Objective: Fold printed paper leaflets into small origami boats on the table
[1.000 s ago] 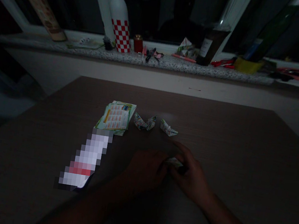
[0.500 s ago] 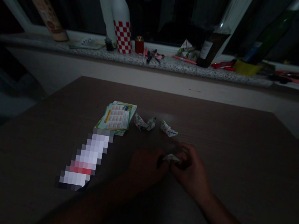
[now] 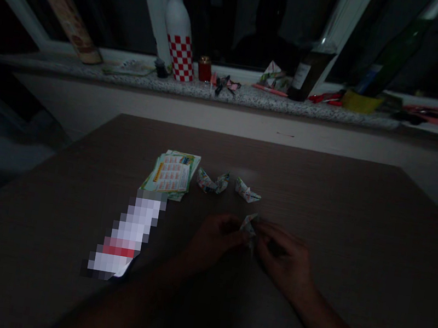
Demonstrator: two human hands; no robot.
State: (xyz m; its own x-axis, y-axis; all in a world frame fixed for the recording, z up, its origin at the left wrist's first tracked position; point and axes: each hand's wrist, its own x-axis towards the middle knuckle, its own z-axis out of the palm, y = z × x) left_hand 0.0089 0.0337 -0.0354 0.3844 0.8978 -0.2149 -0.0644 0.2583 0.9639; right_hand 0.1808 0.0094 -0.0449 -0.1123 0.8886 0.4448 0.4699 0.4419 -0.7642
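A small folded paper piece (image 3: 250,224), printed in pale and green tones, is held up on edge between my two hands over the table. My left hand (image 3: 213,240) pinches it from the left with thumb and fingers. From the other side my right hand (image 3: 287,258) has its fingertips closed on its right edge. Just beyond my hands sit two more folded paper pieces: a boat-like one with two raised ends (image 3: 211,182) and a smaller pointed one (image 3: 246,191). The dim light hides the finer folds.
To the left lies a stack of printed paper sheets (image 3: 171,174), with a lit, blurred-out phone-like object (image 3: 129,233) nearer me. Along the windowsill (image 3: 250,98) stand a checkered bottle (image 3: 180,52), a small red jar (image 3: 204,68), a dark cup (image 3: 303,77) and a green bottle (image 3: 393,58).
The folded paper piece has turned from lying low and flat-looking to standing upright between my fingers. My right fingers have straightened, and my left hand has rotated so its thumb shows.
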